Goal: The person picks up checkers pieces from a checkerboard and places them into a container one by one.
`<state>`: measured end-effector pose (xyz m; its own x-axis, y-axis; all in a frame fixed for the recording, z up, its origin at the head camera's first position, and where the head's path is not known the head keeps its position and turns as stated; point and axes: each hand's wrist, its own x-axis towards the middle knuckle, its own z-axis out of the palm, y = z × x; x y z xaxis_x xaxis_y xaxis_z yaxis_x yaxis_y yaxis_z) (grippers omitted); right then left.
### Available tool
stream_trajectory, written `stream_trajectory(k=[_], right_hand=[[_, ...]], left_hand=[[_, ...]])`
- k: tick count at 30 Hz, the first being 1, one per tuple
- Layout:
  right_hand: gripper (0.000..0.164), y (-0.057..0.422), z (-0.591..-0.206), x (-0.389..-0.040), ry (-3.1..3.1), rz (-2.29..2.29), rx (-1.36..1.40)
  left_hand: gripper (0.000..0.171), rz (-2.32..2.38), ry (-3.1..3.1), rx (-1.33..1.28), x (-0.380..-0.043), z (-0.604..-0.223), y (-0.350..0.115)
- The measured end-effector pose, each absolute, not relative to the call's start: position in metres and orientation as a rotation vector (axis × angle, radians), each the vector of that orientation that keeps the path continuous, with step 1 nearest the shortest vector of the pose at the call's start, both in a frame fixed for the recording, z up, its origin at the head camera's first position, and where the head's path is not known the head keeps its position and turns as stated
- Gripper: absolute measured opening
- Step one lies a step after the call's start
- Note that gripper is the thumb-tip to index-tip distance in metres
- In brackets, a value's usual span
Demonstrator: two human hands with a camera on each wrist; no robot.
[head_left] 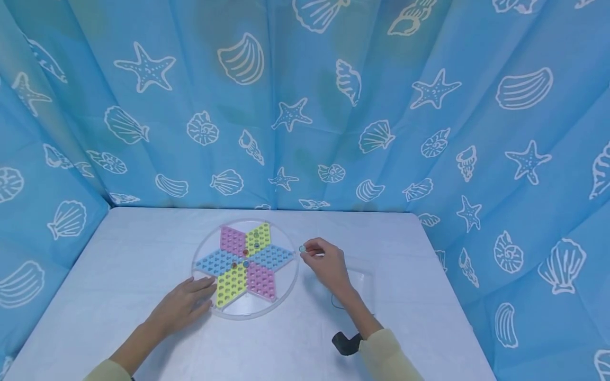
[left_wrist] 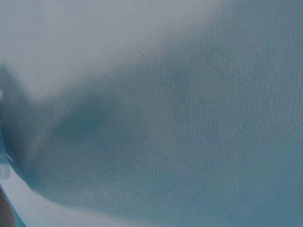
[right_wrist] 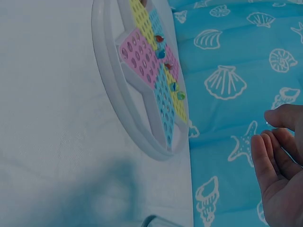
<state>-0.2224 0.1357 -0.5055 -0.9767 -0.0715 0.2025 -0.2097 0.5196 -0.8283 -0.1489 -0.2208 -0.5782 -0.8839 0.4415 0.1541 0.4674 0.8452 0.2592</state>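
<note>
A round Chinese checkers board (head_left: 246, 309) with a pink, yellow and blue star lies on the table. Several glass marbles sit in its holes, among them a red marble (right_wrist: 169, 66) and a green marble (right_wrist: 181, 95). At the board's front-left rim rests my left hand (head_left: 183, 307), its fingers extended. My right hand (head_left: 329, 264) pinches a pale greenish marble (head_left: 302, 248) between thumb and fingertips, just off the board's right rim. In the right wrist view the fingers mostly hide that marble. White cloth fills most of the left wrist view.
A clear shallow tray (head_left: 366, 283) stands on the white table (head_left: 405, 317), partly behind my right forearm. A black curved object (head_left: 345, 344) is beside the right sleeve. Blue shell-print curtains (head_left: 305, 148) enclose the back and sides.
</note>
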Motion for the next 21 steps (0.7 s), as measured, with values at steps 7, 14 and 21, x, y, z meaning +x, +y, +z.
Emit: stream_trajectory(k=[7, 14, 21], right_hand=[[0.012, 0.154, -0.509, -0.217, -2.605, 1.481, 0.172], [0.011, 0.173, -0.51, -0.212, -2.59, 1.47, 0.151], [0.012, 0.191, -0.51, -0.205, -2.569, 1.461, 0.17]], left_hand=[[0.038, -0.443, -2.935, -0.724, -0.15, -0.581, -0.221], [0.038, -0.43, -2.935, -0.714, -0.15, -0.581, -0.221], [0.037, -0.479, -2.905, -0.734, -0.148, -0.579, -0.221]])
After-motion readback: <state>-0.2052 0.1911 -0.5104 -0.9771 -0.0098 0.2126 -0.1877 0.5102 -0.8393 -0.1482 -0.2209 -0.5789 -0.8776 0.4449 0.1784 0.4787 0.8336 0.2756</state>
